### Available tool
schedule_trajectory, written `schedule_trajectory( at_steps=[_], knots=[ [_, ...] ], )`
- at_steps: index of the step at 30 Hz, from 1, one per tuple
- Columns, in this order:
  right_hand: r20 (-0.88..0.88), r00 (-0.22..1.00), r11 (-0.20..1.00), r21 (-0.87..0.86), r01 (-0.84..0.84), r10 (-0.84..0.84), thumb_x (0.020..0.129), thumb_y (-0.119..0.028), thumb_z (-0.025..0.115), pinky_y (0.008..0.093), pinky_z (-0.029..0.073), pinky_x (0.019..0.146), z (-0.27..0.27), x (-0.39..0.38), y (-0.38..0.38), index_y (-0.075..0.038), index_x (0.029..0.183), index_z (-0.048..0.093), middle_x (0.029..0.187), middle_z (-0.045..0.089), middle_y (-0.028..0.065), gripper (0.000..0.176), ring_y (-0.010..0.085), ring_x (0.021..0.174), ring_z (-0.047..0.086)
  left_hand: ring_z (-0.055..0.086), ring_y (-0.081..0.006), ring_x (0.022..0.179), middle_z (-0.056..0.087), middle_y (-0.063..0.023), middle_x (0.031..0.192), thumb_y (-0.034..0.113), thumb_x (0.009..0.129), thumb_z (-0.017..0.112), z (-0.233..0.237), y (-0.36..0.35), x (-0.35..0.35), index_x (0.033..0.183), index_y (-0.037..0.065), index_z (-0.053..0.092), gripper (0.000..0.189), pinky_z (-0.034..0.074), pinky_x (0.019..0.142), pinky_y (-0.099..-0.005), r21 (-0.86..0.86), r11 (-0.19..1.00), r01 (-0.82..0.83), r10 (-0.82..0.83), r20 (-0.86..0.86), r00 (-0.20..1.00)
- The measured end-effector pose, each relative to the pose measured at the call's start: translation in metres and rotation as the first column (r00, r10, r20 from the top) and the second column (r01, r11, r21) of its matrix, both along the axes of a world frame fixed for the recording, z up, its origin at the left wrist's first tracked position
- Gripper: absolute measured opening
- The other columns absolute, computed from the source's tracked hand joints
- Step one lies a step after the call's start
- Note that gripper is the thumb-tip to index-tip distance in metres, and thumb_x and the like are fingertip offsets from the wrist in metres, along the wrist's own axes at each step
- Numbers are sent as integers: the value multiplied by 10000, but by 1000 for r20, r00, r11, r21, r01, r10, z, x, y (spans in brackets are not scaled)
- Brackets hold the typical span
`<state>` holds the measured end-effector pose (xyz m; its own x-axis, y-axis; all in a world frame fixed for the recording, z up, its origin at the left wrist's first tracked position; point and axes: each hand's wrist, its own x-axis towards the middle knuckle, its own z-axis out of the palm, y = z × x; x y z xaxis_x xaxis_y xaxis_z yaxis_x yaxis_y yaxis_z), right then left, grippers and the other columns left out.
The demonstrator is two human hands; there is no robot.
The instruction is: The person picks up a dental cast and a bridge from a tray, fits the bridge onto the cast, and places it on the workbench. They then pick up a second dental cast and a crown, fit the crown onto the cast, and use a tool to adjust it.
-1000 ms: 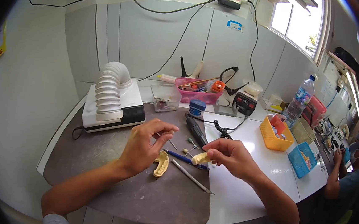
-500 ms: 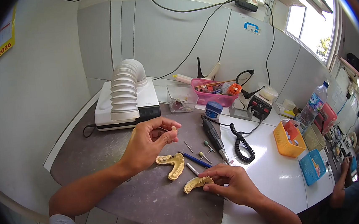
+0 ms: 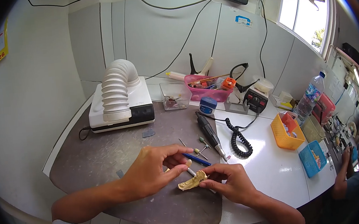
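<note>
My left hand point(image 3: 158, 169) pinches a small pale tooth-shaped piece point(image 3: 189, 163) between thumb and fingertips, just above and left of the dental cast. Held at its right end by my right hand point(image 3: 231, 183), a yellowish partial dental cast point(image 3: 191, 182) has dark marks on its side and is slightly tilted up. A second cast lies on the bench mostly hidden behind my left hand. Between the hands are a blue pen point(image 3: 198, 160) and a silver-coloured tool point(image 3: 191, 171), partly covered.
Several mounted burs point(image 3: 197, 151) lie beyond my hands, beside a black handpiece point(image 3: 209, 134) with a coiled cord point(image 3: 242, 143). A white extractor with a ribbed hose point(image 3: 116, 91), a blue jar point(image 3: 207, 105), a pink basket point(image 3: 209, 93) and an orange basket point(image 3: 288, 139) stand around. Another person's arm point(image 3: 341, 168) shows at right.
My left hand has come down and right with the tooth piece, close to the cast, now covering the other cast. My right hand has raised and turned its cast. The view has shifted slightly.
</note>
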<state>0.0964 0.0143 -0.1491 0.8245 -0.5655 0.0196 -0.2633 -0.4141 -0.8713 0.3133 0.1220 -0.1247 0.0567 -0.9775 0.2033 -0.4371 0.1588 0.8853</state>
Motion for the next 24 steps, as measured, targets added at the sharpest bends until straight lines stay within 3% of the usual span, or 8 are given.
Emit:
schedule_trajectory(
  at_steps=[2,5,12,14,15,18,20,24],
  knots=[
    [35,999,1000,-11,22,-22,850,-148,780,221,475,581,-1,-1,3,-22,1086,707,841,697,15,277,39,669,594,692,-132,871,723,-102,952,85,878,711,2,3,-3,1180,29,669,309,553,787,-275,-27,1000,8,-4,131,991],
    [16,998,949,-311,-50,57,802,-256,813,288,494,576,0,-6,13,-58,1009,665,821,646,64,322,151,629,609,701,-207,835,701,-122,958,84,868,690,-4,3,-1,1123,22,673,264,547,743,-313,-87,994,62,-36,280,959],
    [6,989,794,-598,-113,145,813,-363,787,319,510,578,-5,-13,17,-78,1026,633,828,646,66,388,208,669,655,682,-170,786,686,-111,908,39,827,714,-10,0,0,1035,21,699,210,542,731,-282,-156,987,49,6,333,943],
    [96,990,813,-581,-24,98,755,-338,844,269,458,499,11,-21,3,-85,1001,673,761,649,35,392,117,539,568,679,-233,790,664,-117,888,48,844,686,-9,0,-1,988,5,666,152,539,720,-329,-202,979,30,40,336,941],
    [104,995,808,-587,51,12,830,-272,785,307,490,530,15,-27,-8,-59,952,652,785,659,46,279,190,576,627,679,-233,790,664,-117,888,48,844,686,-10,-1,-1,988,5,666,152,539,720,-329,-201,979,32,37,331,943],
    [147,954,728,-619,296,-263,885,-48,671,314,509,574,19,-34,-45,-31,951,689,835,672,114,71,211,618,651,677,-229,787,662,-116,878,23,832,689,-10,-2,0,982,9,667,153,538,709,-322,-266,964,10,79,321,944],
    [87,969,726,-648,232,-231,880,-24,656,339,528,627,7,-43,-67,-43,997,706,866,671,125,129,259,683,668,671,-223,778,662,-114,871,9,828,689,-9,-2,0,976,7,667,150,537,690,-318,-297,955,19,92,358,929],
    [-43,973,754,-639,149,-229,869,-12,659,332,537,665,5,-39,-64,-53,1013,718,881,672,96,160,223,721,678,665,-220,771,660,-113,862,7,829,685,-9,-3,0,968,3,667,140,532,680,-318,-312,950,5,106,339,935]
  ],
)
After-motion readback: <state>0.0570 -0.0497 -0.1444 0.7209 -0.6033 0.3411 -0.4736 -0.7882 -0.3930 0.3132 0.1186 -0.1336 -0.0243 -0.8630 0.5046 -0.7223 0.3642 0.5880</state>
